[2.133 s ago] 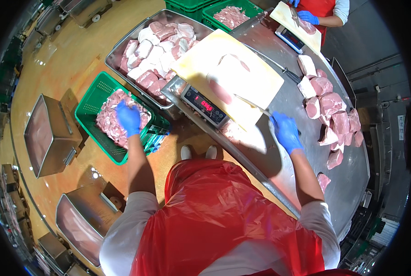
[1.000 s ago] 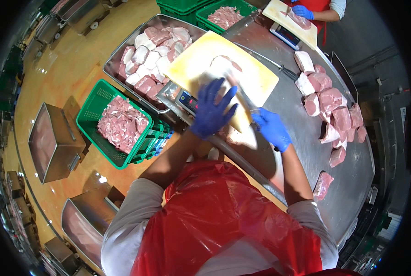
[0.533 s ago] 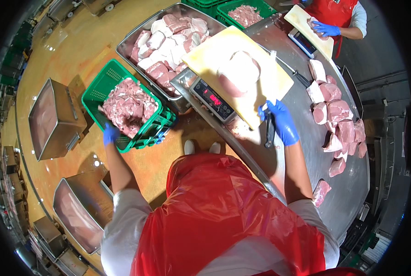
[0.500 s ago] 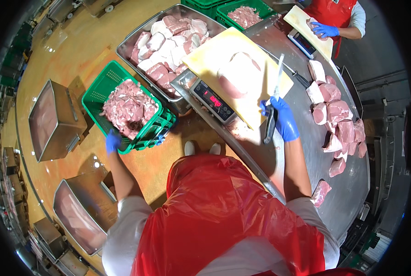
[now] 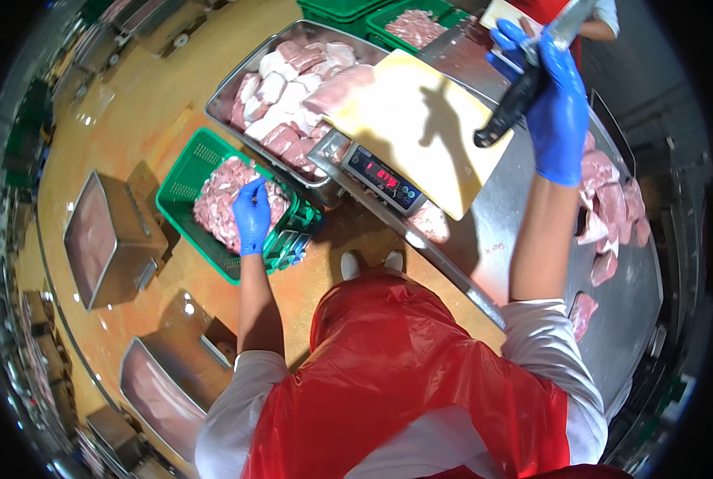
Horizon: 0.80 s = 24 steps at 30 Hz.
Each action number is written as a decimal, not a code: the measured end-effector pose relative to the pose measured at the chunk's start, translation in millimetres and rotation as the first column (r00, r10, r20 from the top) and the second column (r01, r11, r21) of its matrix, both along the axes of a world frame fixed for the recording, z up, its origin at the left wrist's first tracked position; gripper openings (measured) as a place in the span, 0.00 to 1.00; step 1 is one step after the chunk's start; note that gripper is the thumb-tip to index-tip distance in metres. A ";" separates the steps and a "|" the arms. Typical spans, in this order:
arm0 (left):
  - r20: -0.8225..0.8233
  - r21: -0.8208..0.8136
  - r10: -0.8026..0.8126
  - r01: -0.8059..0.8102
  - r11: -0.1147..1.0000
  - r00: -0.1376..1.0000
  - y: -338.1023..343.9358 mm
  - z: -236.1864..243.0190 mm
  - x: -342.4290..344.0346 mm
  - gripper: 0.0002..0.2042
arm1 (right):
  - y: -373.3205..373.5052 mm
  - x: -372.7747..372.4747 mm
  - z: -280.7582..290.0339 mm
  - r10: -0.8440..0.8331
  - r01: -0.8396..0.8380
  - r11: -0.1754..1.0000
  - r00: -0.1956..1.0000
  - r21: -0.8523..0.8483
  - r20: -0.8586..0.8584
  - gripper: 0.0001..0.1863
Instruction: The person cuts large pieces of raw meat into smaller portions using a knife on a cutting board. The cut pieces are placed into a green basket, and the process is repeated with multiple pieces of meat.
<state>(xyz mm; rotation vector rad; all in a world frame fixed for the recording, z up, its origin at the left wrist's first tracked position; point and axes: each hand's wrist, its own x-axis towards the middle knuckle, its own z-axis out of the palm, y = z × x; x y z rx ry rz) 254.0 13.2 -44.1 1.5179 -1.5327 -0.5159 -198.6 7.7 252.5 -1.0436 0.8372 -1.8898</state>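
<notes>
My right hand [image 5: 556, 112], in a blue glove, is raised high at the table's right, gripping a knife [image 5: 500, 116] with a black handle, its blade pointing away from me. Below it, the pale cutting board [image 5: 400, 104] lies over a scale [image 5: 382, 180] with a red display and bears a dark shadow. A large pink piece [image 5: 336, 92] is at the board's upper left edge; I cannot tell what supports it. My gloved left hand [image 5: 252, 211] is over pink trimmings [image 5: 217, 207] in a green crate [image 5: 177, 199], fingers drawn together; anything between them is too small to make out.
A steel tub [image 5: 229, 84] of meat chunks stands behind the crate. More pieces [image 5: 612, 199] lie on the steel table [image 5: 628, 295] at right. Wheeled steel bins [image 5: 101, 239] stand on the floor at left. A co-worker's arm [image 5: 592, 28] and green crates [image 5: 416, 28] are at the back.
My right hand has lifted the knife up and away from me. My left hand has moved from the crate's near edge onto the trimmings. The meat from the board's middle has shifted to its left edge.
</notes>
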 end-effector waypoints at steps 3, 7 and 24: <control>-0.053 -0.095 -0.196 0.191 0.977 0.979 -15.7 48.4 -93.2 0.08 | 75.5 -39.7 -36.0 -0.108 0.163 0.968 0.957 0.190 -0.269 0.12; -0.045 -0.150 -0.574 0.562 0.813 0.818 21.7 72.7 -221.9 0.09 | 226.0 -59.0 -170.3 -0.072 0.207 0.757 0.969 0.620 -0.236 0.09; 0.849 -0.061 -0.430 0.751 -0.658 -0.307 386.1 -19.8 -813.9 0.38 | 684.1 -95.8 -287.5 -0.943 0.661 -0.047 0.217 0.749 -0.251 0.10</control>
